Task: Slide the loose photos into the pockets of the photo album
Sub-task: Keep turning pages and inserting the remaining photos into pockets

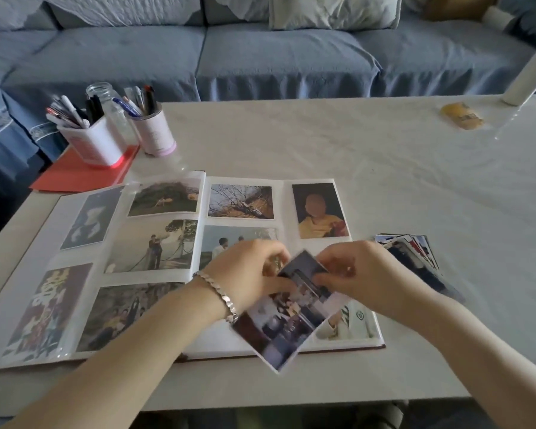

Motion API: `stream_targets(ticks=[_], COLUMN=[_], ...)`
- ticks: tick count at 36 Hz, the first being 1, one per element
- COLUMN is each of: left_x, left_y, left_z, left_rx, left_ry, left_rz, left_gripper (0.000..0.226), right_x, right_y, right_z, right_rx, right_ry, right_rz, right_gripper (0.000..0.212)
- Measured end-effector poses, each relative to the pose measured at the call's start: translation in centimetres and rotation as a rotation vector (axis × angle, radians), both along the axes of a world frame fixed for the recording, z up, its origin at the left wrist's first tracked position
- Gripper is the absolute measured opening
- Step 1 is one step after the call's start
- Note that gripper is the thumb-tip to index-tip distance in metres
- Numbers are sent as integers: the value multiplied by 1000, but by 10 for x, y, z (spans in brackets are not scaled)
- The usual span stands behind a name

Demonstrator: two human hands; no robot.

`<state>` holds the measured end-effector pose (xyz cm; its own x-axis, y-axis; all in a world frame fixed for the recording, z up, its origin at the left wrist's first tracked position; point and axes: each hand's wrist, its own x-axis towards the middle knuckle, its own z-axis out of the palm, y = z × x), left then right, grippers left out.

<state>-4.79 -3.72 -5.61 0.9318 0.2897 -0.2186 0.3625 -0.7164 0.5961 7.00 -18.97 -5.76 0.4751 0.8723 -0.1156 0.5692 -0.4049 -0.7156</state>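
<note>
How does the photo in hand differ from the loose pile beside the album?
The held photo is one print, the pile several fanned out. The held photo is tilted above the album, over its right page; the pile lies flat on the table to its right. The left hand and right hand pinch the held photo; no hand grips the pile. Neither is pocketed yet.

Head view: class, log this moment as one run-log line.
state: loose photo held over photo album, not yet pocketed | left hand: pinches photo | right hand: pinches photo | photo stack: right of album
</note>
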Motion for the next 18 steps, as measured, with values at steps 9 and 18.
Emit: stream_targets(ticks=[9, 18], left_x=[-20, -30], left_y=[-15, -28], left_z=[-62, -91], left_rx=[321, 538], left_ry=[78, 200], left_rz=[203, 166], left_gripper=[85, 95], right_x=[8, -14], right_y=[-39, -48], right_z=[-43, -47], right_rx=[181, 266], right_ry=[162, 32], right_rz=[-602, -668], right_gripper=[6, 9])
